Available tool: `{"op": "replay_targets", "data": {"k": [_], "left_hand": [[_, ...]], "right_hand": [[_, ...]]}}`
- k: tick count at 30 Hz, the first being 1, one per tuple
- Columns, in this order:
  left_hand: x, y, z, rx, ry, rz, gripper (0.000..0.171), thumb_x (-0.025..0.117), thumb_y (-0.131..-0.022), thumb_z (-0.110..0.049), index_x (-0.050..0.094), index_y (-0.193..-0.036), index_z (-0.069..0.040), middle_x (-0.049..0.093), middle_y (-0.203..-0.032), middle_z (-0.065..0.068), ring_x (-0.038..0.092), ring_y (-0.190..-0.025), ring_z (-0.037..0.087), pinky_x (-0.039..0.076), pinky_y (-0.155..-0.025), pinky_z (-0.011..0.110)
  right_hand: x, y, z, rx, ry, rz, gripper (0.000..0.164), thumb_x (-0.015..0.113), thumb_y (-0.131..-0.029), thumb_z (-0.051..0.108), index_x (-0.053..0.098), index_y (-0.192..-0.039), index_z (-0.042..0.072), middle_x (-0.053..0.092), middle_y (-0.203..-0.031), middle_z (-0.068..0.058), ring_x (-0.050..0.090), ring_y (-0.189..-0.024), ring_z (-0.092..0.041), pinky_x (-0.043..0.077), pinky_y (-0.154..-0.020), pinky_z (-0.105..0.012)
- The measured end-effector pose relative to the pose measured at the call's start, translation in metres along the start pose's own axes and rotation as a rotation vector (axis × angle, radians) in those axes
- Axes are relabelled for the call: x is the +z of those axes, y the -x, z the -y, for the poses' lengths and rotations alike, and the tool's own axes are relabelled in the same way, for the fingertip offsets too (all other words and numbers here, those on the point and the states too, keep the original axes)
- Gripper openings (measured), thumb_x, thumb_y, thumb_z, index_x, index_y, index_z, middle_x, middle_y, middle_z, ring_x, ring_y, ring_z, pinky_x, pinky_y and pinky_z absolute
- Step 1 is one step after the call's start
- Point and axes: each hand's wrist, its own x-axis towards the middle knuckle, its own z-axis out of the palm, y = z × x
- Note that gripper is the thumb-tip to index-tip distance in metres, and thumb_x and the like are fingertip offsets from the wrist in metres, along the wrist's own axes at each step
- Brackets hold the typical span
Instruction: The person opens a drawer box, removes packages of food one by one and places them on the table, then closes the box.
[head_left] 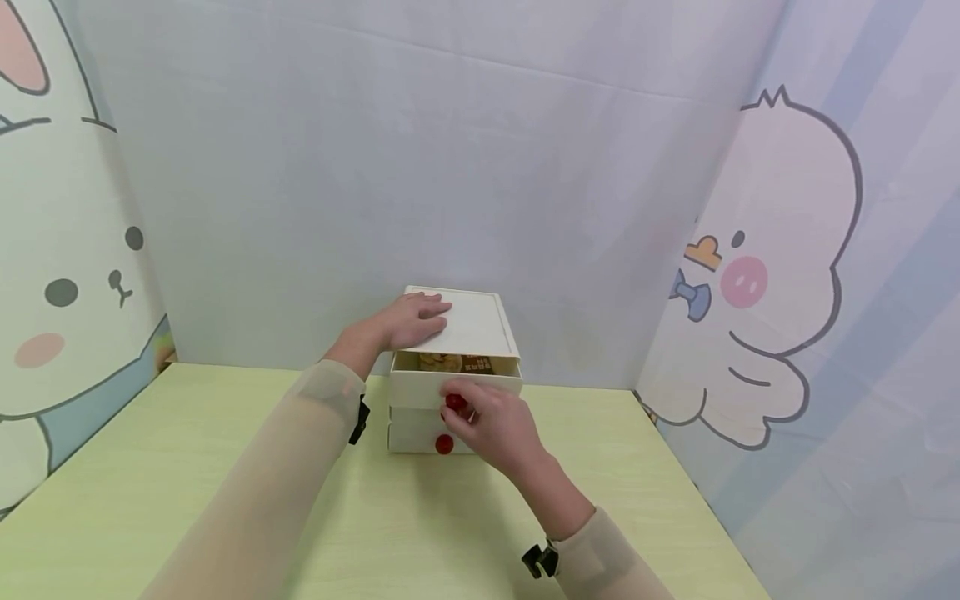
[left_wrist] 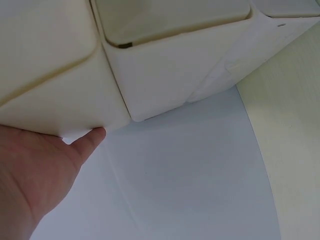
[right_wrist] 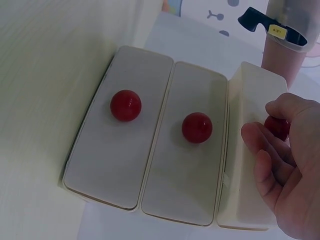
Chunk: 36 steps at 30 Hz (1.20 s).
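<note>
A small white drawer cabinet (head_left: 476,321) with three drawers stands on the table. Its top drawer (head_left: 415,390) is partly pulled out, showing a brown and yellow printed package (head_left: 476,364) inside. My left hand (head_left: 411,322) rests flat on the cabinet top, fingers stretched across it; in the left wrist view its thumb lies along the edge. With thumb and fingers, my right hand (head_left: 498,421) pinches the round red knob (right_wrist: 278,128) of the top drawer. The middle drawer's red knob (right_wrist: 197,127) and the bottom drawer's red knob (right_wrist: 126,105) stick out from closed fronts.
The cabinet sits at the back of a pale yellow-green table (head_left: 225,433), close to a light curtain (head_left: 300,167). Cartoon-printed curtain panels (head_left: 787,275) flank the table. Each forearm wears a sleeve and a black wrist strap (head_left: 542,560).
</note>
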Motion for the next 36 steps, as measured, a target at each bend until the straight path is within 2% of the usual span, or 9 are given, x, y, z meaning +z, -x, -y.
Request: {"op": "replay_targets", "data": {"k": [7,16,36], "left_hand": [[0.0,0.0,0.0,0.004,0.002,-0.003,0.059,0.041,-0.116,-0.041,0.043,-0.171,-0.019,0.027,-0.183,0.008,0.01,-0.173,0.038,0.014,-0.138,0.063],[0.001,0.001,-0.001,0.005,0.032,-0.011,0.059,0.04,-0.116,-0.04,0.043,-0.17,-0.018,0.027,-0.183,0.008,0.009,-0.173,0.038,0.013,-0.138,0.063],[0.001,0.001,-0.001,0.008,0.036,-0.02,0.06,0.04,-0.115,-0.04,0.044,-0.17,-0.018,0.027,-0.183,0.009,0.012,-0.173,0.039,0.013,-0.139,0.061]], "right_hand": [[-0.001,0.002,0.001,-0.024,0.01,-0.01,0.021,0.086,-0.095,0.014,0.078,-0.113,0.018,0.079,-0.09,0.008,0.072,-0.073,-0.004,0.058,-0.064,-0.019],[-0.001,0.006,0.002,-0.053,0.025,-0.035,0.022,0.087,-0.094,0.014,0.078,-0.114,0.019,0.08,-0.092,0.007,0.072,-0.073,-0.003,0.057,-0.064,-0.015],[-0.006,0.011,0.005,-0.083,0.039,-0.034,0.023,0.088,-0.092,0.014,0.078,-0.113,0.019,0.081,-0.096,0.007,0.073,-0.074,-0.003,0.058,-0.065,-0.015]]}}
